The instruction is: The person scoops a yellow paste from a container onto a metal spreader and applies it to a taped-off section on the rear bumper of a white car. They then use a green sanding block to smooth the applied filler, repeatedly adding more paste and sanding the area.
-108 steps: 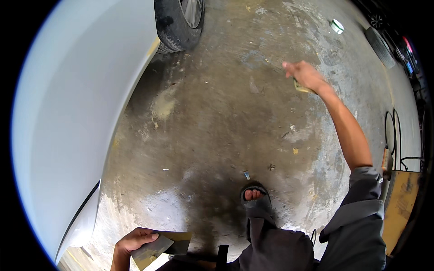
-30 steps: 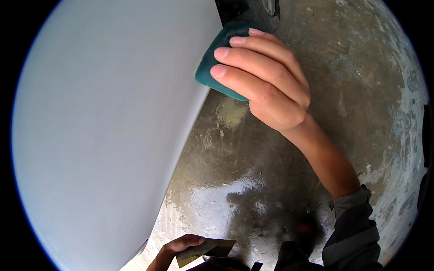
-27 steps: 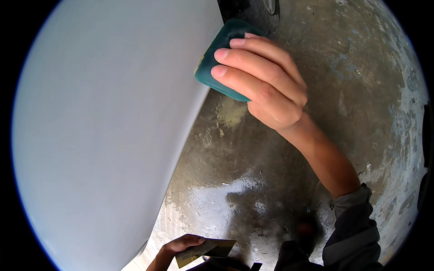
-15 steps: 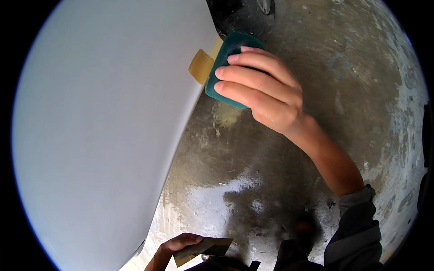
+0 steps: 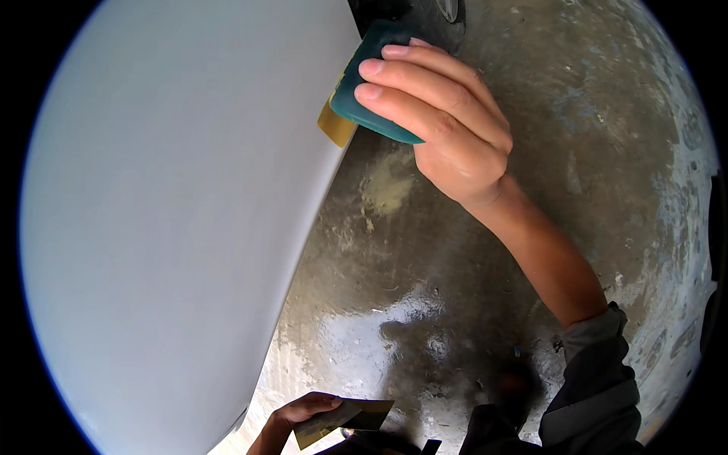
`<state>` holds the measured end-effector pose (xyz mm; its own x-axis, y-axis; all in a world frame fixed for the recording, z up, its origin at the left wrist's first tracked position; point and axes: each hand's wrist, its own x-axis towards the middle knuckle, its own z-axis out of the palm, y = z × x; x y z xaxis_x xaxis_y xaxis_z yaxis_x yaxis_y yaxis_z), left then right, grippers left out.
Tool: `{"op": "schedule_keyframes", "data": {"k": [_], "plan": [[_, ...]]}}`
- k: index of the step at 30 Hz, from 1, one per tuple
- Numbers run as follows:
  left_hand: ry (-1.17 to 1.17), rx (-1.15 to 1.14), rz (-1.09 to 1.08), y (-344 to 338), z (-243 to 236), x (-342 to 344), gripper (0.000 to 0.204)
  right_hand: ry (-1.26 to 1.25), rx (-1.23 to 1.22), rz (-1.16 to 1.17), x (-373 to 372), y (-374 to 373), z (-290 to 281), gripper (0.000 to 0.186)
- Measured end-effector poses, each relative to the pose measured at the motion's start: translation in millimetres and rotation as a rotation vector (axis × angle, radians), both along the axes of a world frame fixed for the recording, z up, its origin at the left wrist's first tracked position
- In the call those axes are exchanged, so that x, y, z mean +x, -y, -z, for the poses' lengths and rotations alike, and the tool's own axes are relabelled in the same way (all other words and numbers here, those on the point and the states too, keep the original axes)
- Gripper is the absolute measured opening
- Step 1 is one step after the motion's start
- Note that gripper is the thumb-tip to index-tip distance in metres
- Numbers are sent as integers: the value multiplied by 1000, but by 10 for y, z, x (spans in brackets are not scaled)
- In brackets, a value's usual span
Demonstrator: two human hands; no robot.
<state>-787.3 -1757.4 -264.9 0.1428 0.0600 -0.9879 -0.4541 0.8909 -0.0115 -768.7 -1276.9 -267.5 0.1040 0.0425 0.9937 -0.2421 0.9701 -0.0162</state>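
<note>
A worn, stained concrete floor (image 5: pixel 455 258) is seen below, marked by a pale yellow smear (image 5: pixel 387 186) and brightened by reflected light toward the person's side. The left of the view is filled by a smooth grey-white car panel (image 5: pixel 182 227), its lower edge bordered near the top by a dark tyre (image 5: pixel 441 32), which is cut off by the upper rim.

At that edge, a green pad (image 5: pixel 352 88) is held by the right hand (image 5: pixel 459 121), four fingers laid close together across its face; the thumb is hidden. A yellow-brown patch (image 5: pixel 334 127) on the panel is partly covered by the pad; firm contact between them cannot be made out.

Near the lower rim, thin overlapping plates (image 5: pixel 330 426) are gripped by the left hand (image 5: pixel 307 408), thumb on top, its other fingers mostly concealed. The feet area is lost in dark blur.
</note>
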Motion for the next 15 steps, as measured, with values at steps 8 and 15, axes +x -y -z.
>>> {"op": "schedule_keyframes", "data": {"k": [8, 15], "plan": [[-4, -3, 26, 66, 98, -18, 41, 96, -26, -25, 63, -28, 163, 17], [-17, 26, 17, -4, 22, -33, 43, 167, -60, 32, 271, -53, 213, 20]]}}
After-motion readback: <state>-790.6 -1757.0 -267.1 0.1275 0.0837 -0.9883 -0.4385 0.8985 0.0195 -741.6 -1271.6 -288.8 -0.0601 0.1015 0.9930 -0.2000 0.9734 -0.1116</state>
